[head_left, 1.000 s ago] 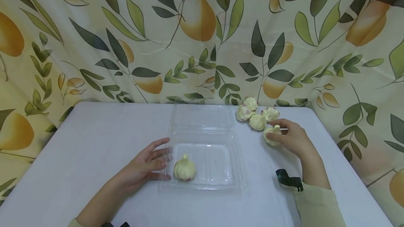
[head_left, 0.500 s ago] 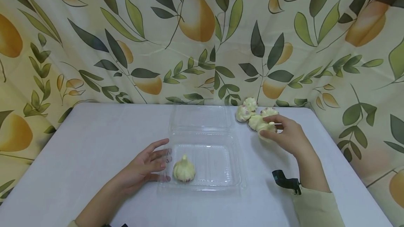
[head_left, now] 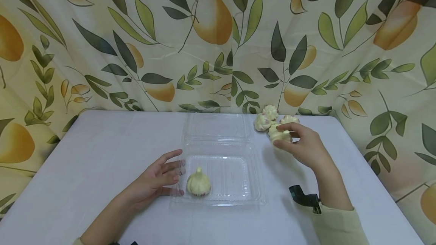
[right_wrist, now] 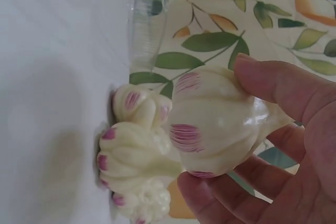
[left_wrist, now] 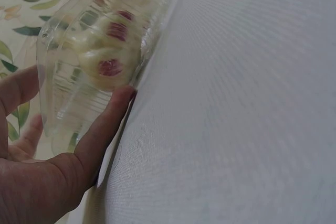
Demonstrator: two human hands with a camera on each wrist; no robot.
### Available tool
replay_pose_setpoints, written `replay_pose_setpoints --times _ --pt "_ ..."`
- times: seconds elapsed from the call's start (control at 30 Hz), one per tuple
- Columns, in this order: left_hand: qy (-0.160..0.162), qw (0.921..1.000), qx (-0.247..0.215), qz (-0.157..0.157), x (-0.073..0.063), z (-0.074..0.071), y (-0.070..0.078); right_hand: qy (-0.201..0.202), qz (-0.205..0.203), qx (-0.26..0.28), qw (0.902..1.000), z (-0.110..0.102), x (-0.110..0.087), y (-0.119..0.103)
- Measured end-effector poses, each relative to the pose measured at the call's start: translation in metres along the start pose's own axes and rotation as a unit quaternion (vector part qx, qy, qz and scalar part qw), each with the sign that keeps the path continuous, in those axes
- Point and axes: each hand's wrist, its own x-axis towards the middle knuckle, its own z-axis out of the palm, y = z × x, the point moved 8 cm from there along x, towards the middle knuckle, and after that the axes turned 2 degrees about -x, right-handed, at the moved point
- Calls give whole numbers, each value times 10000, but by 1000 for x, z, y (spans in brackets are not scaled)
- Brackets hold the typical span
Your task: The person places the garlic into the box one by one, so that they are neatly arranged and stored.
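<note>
Between thumb and fingers my right hand pinches a garlic bulb, cream with purple streaks, lifted off the table in the right wrist view. Just beyond it several more garlic bulbs sit clustered at the table's back right. My left hand rests its spread fingers along the left side of a clear plastic clamshell box, whose lid lies back. Inside the box, at its left, one garlic bulb stands with its stem up; the left wrist view shows it through the clear wall.
The white table ends at a curtain printed with fruit and leaves. The open lid of the box reaches close to the table's back edge. A black wrist mount sits at the right sleeve.
My right hand has raised the held garlic bulb off the table and carried it a little to the left. The left hand and the box stay where they were.
</note>
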Motion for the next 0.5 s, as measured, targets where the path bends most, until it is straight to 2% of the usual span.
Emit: replay_pose_setpoints --times 0.5 --pt "-34 10000 16 11 0 -1 0 87 -549 175 9983 14 -2 -27"
